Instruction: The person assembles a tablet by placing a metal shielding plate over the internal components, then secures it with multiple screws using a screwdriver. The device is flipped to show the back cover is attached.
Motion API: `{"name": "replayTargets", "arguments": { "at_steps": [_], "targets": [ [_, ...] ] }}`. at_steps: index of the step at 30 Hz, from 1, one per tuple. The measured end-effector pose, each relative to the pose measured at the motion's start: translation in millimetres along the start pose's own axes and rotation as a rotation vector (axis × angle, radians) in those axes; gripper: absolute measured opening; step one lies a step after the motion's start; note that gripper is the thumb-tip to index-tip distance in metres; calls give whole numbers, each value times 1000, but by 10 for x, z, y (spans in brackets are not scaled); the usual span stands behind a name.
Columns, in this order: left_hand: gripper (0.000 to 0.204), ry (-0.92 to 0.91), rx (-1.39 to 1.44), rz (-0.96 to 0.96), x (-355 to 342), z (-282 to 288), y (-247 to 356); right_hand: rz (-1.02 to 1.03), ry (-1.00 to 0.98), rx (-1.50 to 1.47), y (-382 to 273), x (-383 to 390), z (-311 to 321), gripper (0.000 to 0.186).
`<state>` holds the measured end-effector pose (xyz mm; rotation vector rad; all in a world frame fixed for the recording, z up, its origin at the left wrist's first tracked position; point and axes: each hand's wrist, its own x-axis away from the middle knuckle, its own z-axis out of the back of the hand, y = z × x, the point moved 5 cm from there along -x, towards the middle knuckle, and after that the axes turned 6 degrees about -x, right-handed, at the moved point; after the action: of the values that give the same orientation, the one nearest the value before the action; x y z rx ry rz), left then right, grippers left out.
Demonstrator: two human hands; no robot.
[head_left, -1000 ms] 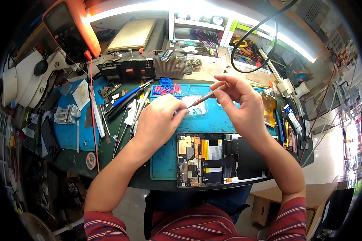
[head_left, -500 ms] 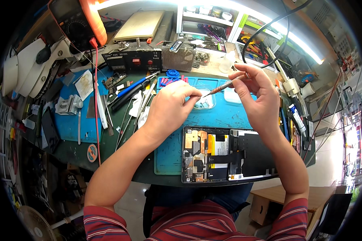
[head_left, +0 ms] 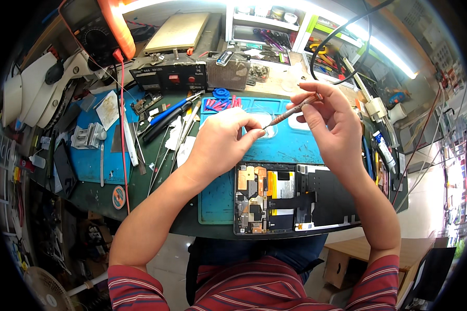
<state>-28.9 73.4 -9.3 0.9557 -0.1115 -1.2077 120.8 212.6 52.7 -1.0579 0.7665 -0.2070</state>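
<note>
A slim screwdriver (head_left: 284,115) is held in my right hand (head_left: 331,129), between closed fingertips, angled down to the left. My left hand (head_left: 220,142) is pinched at the screwdriver's tip on something too small to make out. Just behind the hands sits a small clear plastic container (head_left: 269,131) with little pieces in it. Below them, an opened tablet (head_left: 252,187) lies on the blue mat (head_left: 215,202), showing copper shields, a yellow-edged battery and a black flex cable. Pink and blue small parts (head_left: 215,105) lie at the mat's back.
An orange multimeter (head_left: 98,36) with a red lead stands back left. A black-fronted instrument (head_left: 166,78) is at the back. Tools (head_left: 171,116) crowd the left, a white tube (head_left: 385,152) the right, and a looped black cable (head_left: 312,62) hangs over the back right.
The whole view has shifted slightly. Both hands, with the screwdriver, have moved a little right and toward the back, and the left fingertips remain at its tip.
</note>
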Motion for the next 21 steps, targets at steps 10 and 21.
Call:
{"name": "replayTargets", "arguments": {
  "at_steps": [10, 21],
  "targets": [
    [12, 30, 277, 167, 180, 250, 152, -62, 118, -92, -205, 53, 41, 31],
    [12, 110, 463, 296, 503, 333, 228, 115, 36, -144, -427, 205, -128, 27]
  ]
}}
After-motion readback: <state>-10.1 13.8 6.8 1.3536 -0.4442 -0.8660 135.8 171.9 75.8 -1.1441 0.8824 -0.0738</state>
